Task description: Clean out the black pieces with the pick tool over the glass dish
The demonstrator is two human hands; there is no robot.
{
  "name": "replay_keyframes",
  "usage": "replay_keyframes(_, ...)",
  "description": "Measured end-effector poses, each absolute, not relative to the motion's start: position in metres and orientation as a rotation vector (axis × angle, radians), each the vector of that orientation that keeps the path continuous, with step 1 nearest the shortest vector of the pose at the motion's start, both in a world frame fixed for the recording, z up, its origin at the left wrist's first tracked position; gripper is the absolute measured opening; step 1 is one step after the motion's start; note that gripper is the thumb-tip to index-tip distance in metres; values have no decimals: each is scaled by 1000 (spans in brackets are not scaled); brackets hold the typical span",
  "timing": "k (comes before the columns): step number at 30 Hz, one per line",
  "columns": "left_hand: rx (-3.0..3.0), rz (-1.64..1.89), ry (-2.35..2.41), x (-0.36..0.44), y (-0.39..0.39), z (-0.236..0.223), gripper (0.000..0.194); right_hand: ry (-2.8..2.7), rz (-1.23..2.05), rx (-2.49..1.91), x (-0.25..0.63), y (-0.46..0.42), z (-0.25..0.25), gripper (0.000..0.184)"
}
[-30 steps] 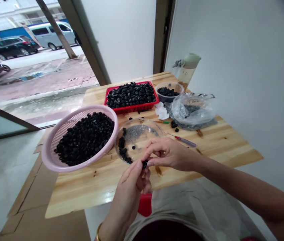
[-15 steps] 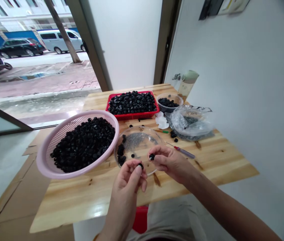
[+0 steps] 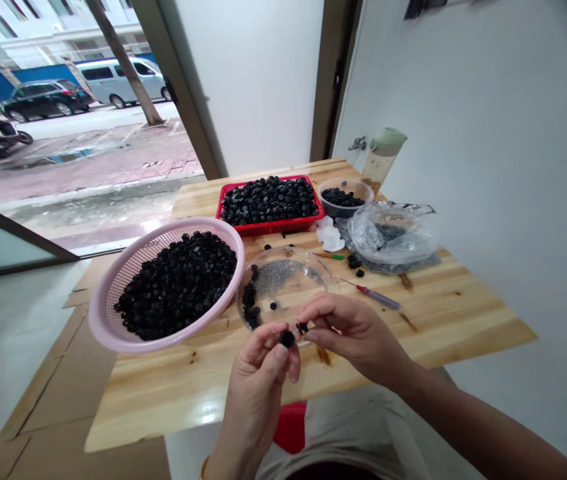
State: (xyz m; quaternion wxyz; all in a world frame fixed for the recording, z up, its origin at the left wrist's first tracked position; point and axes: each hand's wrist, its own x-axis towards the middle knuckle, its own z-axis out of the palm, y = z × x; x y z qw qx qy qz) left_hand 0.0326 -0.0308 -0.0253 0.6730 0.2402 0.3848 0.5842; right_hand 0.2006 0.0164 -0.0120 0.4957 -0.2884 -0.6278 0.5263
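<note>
Two bare hands meet over the near edge of a clear, round plastic tray on a wood-grain tabletop [image 3: 163, 383]. The left hand [image 3: 257, 370] pinches a round black cap [image 3: 287, 339] between thumb and fingers, its flat, dark face showing. Just beside it, the right hand [image 3: 346, 327] grips a smaller black piece [image 3: 303, 327] at the fingertips; its exact shape is too small to tell. Both pieces look like light, stiff plastic, probably smooth enough to slip and unlikely to break; the cap's rim seems the surest hold. In the tray [image 3: 308, 285] lie a heap of fine, grey, metallic bits [image 3: 276, 275] and a curved row of black pieces [image 3: 249, 300]. To the left, a pink, perforated plastic basket [image 3: 98, 313] brims with similar parts; behind, a rectangular red basket [image 3: 281, 229] holds more. A slim screwdriver [image 3: 381, 299] with a translucent handle rests at right.
</note>
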Motion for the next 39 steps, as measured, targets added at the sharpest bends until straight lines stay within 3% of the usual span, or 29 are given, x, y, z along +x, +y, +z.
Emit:
replay_keyframes(4,514,1345,849,32,-33,-29,22,-1732,969,-707,200,12,-2,8)
replay_keyframes(12,520,1378,909,30,-34,-33,26,-1891,760,-660,199,10,-4,15)
replay_keyframes(26,710,1416,1058,28,-38,-41,27,-1919,682,-683,201,10,-10,14)
replay_keyframes(39,545,1378,902,31,-33,-41,21,-1947,607,-633,198,9,-9,13)
